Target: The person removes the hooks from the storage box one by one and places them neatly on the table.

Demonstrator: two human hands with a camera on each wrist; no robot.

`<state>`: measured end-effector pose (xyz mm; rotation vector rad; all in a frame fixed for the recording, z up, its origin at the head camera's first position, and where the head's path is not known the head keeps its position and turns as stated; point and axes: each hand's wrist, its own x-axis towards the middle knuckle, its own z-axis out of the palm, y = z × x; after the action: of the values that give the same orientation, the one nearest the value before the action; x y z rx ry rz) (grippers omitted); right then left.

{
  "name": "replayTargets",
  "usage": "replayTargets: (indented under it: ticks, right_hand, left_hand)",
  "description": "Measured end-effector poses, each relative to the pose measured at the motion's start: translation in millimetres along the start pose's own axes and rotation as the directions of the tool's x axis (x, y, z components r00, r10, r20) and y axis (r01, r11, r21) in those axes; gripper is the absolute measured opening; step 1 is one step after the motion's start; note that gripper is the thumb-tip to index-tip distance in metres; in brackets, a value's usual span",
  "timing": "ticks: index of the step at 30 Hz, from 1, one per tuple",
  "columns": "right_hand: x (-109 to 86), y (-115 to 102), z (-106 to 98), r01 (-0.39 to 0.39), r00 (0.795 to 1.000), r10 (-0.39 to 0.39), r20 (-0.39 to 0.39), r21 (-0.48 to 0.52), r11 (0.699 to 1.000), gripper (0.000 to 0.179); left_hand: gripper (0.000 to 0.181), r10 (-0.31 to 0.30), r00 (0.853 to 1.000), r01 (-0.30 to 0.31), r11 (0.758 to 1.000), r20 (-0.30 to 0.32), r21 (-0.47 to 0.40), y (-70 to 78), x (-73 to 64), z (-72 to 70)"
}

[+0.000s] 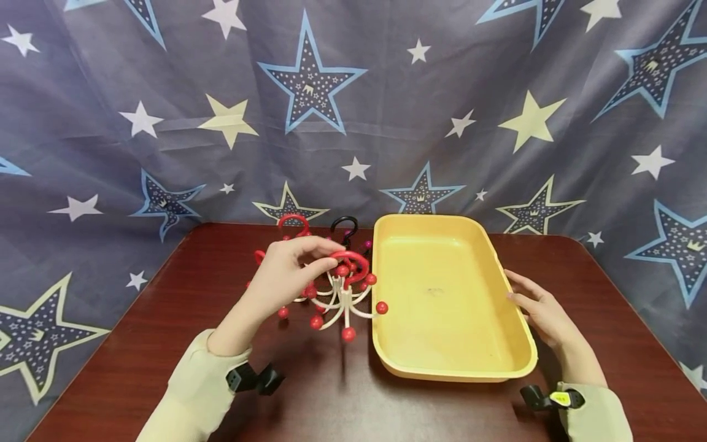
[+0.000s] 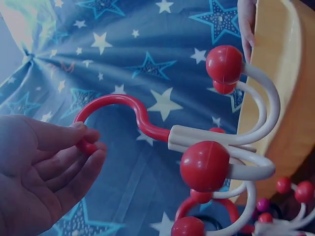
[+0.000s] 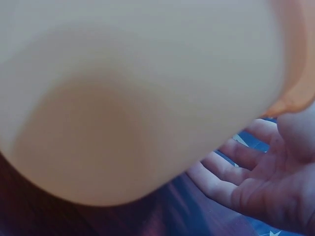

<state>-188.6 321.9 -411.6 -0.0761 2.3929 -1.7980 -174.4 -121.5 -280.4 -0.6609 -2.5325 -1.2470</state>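
By the tip of its red hook, my left hand (image 1: 284, 270) pinches a multi-arm hanger (image 1: 345, 301) between thumb and fingers. Curved white arms spread from the hanger's stem, each ending in a red ball. It hangs just left of the yellow tray (image 1: 442, 325), one ball overlapping the tray's left rim in the head view. In the left wrist view the hanger's red hook (image 2: 113, 100) shows clearly. My right hand (image 1: 544, 307) is at the tray's right side, its fingers fairly straight along the outer wall. The right wrist view is mostly filled by that wall.
Behind the held hanger stand more hangers, one with a red hook (image 1: 293, 218) and one with a black hook (image 1: 343, 222), partly hidden by my left hand. All this is on a dark red-brown table (image 1: 309, 393). A star-patterned cloth (image 1: 386, 110) hangs behind it.
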Motion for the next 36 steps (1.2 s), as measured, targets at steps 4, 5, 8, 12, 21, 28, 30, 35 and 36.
replayTargets:
  ticks: [4,5,8,12,21,28,30,35,36]
  right_hand:
    - [1.0,0.1,0.3,0.0,1.0,0.0,-0.005,-0.008,1.0,0.061]
    - [1.2,0.3,0.4,-0.001,1.0,0.001,-0.007,-0.006,1.0,0.061]
    - [1.4,0.7,0.3,-0.001,1.0,0.001,-0.004,0.0,1.0,0.061]
    - [1.9,1.4,-1.2,0.006,1.0,-0.006,-0.004,0.006,1.0,0.061]
    - [1.2,3.4,-4.2,0.005,1.0,-0.005,-0.006,0.034,0.999,0.06]
    - [-0.1,3.2,-4.0,-0.007,1.0,0.007,-0.012,0.026,1.0,0.06]
    - [0.0,2.9,-4.0,-0.006,1.0,0.007,-0.014,0.028,1.0,0.06]
    - [0.4,1.2,-3.0,-0.009,1.0,0.009,-0.011,0.026,1.0,0.062]
    - [0.4,0.7,-2.6,-0.011,1.0,0.011,-0.01,0.024,1.0,0.062]
  left_hand:
    - [0.02,-0.018,0.999,0.019,0.999,-0.027,0.041,-9.9,-16.2,-7.8]
    - [0.02,-0.021,0.999,0.022,0.999,-0.033,0.049,-12.2,-19.6,-9.5]
    - [0.021,-0.026,0.999,0.029,0.998,-0.042,0.058,-19.3,-28.6,-13.6]
    - [0.02,-0.048,0.997,0.052,0.996,-0.055,0.071,-28.9,-37.1,-16.4]
    - [0.017,-0.137,0.99,0.139,0.985,-0.024,0.105,-53.0,-43.9,-11.0]
    - [0.016,-0.176,0.984,0.175,0.981,0.01,0.083,-70.3,-47.9,-4.5]
    - [0.016,-0.184,0.983,0.182,0.98,0.011,0.075,-72.9,-49.4,-3.4]
    - [0.017,-0.202,0.979,0.201,0.978,0.012,0.049,-77.4,-53.9,-2.4]
    - [0.017,-0.204,0.979,0.203,0.978,0.017,0.043,-78.5,-54.9,-2.5]
